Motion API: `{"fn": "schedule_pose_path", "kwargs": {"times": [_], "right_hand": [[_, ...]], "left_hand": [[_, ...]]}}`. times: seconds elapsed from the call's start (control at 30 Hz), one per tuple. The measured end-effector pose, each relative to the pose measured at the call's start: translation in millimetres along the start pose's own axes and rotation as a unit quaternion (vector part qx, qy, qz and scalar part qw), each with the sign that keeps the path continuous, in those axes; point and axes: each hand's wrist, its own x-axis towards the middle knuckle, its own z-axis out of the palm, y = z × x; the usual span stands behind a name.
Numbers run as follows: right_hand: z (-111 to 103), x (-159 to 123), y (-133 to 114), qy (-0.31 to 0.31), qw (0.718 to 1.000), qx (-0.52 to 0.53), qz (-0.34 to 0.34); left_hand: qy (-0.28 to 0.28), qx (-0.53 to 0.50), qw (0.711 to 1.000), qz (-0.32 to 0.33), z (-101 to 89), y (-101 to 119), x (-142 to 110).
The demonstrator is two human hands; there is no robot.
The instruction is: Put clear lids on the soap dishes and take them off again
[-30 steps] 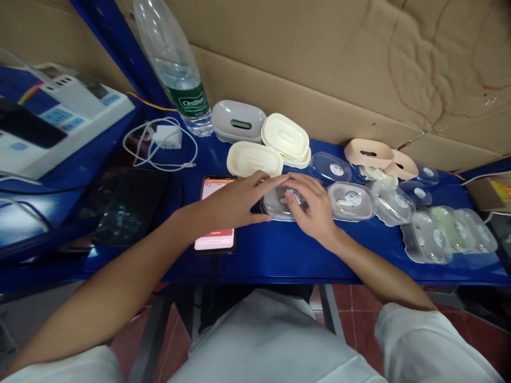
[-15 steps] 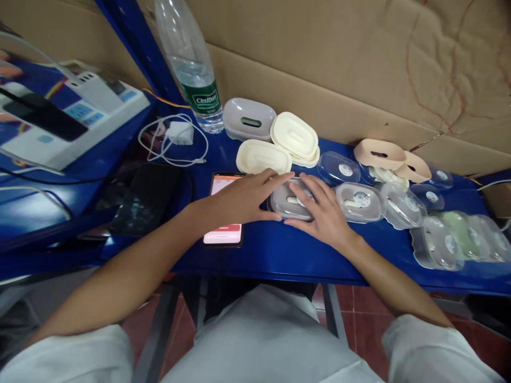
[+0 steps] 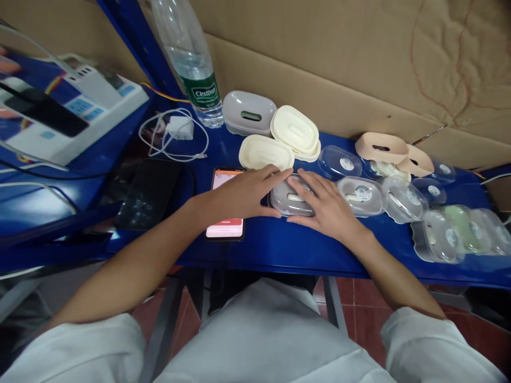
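Note:
A grey oval plastic box [image 3: 284, 198] under a clear lid rests on the blue table [image 3: 271, 247], a pale strip showing in its top. Around its left end, thumb in front and fingers behind, is my left hand [image 3: 255, 192]. My right hand [image 3: 328, 205] grips the right end, its fingers spread partly over the lid. A lit phone [image 3: 225, 230] lies partly beneath my left wrist. Right of my right hand sits a similar lidded box [image 3: 362, 197] with a round label. Cream oval lids or trays [image 3: 266, 152] lie just behind the held box.
Several more lidded boxes [image 3: 437, 236] stand at the right, with peach covers [image 3: 381, 148] behind. Against the cardboard wall [image 3: 319, 69] are a water bottle [image 3: 203, 90] and a grey cover [image 3: 249, 113]. A white charger [image 3: 179, 127] and power strip [image 3: 101, 119] occupy the left.
My right hand has shifted from over the box's top to its right end, with its thumb now at the front edge. My left hand stays at the left end. The view has swung slightly left.

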Motion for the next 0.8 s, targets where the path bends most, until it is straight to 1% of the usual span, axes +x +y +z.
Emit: {"fn": "schedule_pose_path", "kwargs": {"times": [0.13, 0.3, 0.57, 0.7, 0.8], "right_hand": [[-1.7, -0.8, -6.0, 0.02, 0.999, -0.044, -0.011], [2.1, -2.2, -9.3, 0.036, 0.997, -0.063, -0.013], [1.8, -4.5, -20.1, 0.019, 0.996, -0.083, 0.011], [1.1, -4.4, -19.9, 0.012, 0.997, -0.074, 0.012], [1.2, -4.1, -14.6, 0.016, 0.999, -0.034, 0.007]], "left_hand": [[0.002, 0.013, 1.0, 0.005, 0.8, 0.2, -0.8], [-0.001, 0.035, 0.999, 0.013, -0.1, 0.7, -1.8], [-0.017, 0.028, 0.999, 0.001, -5.2, 3.3, -2.5], [-0.021, 0.023, 1.0, 0.0, -6.2, 5.3, -2.9], [-0.018, 0.025, 1.0, -0.002, -4.5, 3.9, -3.3]]}}
